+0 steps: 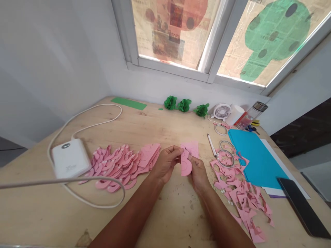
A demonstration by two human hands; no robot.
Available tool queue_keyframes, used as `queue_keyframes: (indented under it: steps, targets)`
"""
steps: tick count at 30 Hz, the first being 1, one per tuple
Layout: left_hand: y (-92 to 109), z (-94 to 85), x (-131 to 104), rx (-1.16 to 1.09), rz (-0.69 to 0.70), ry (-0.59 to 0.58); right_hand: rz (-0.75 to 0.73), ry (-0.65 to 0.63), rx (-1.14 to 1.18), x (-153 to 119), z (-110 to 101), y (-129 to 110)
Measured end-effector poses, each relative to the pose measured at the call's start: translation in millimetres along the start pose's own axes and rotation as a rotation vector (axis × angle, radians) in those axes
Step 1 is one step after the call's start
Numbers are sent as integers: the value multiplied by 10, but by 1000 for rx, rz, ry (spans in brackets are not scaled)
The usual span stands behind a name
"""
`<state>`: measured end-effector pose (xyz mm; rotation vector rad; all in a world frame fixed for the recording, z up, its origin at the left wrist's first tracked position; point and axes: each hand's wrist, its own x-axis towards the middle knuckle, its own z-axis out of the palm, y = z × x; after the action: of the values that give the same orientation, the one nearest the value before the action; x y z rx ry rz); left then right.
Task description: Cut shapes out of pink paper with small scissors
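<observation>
A folded pink paper cutout (185,167) with a scalloped edge and a drawn curved line is held upright over the table's middle. My left hand (168,161) pinches its upper left edge between thumb and fingers. On the other side, my right hand (198,172) has its fingers closed at the scalloped edge. A small dark shape shows near the right fingertips; I cannot make out what it is. Just behind the hands lies a flat pink paper piece (194,148). Left of my left hand, overlapping pink scalloped cutouts (121,162) spread in a row.
Pink paper scraps (243,196) lie at right, beside a blue sheet (258,158), a phone (302,206) and a pen (211,144). A white power bank (71,158) with a looping cable stands left. Green paper flowers (184,105), a fan (222,112) and a bottle (252,115) line the back.
</observation>
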<state>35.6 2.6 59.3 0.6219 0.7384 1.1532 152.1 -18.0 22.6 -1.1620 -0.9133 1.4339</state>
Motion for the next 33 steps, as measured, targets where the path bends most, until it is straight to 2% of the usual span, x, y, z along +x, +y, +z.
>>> queue_keyframes:
  steps: [7,13,21,33]
  targets:
    - [-22,-3,-8,161,78,83,-23,-31,19,-14,2,-35]
    - [-49,-4,9,184,136,109,-7,-17,8,-8,2,-14]
    - [-82,36,31,224,194,200,0,2,15,-13,18,-24]
    - [-106,41,20,241,242,221,3,-13,19,-11,16,-19]
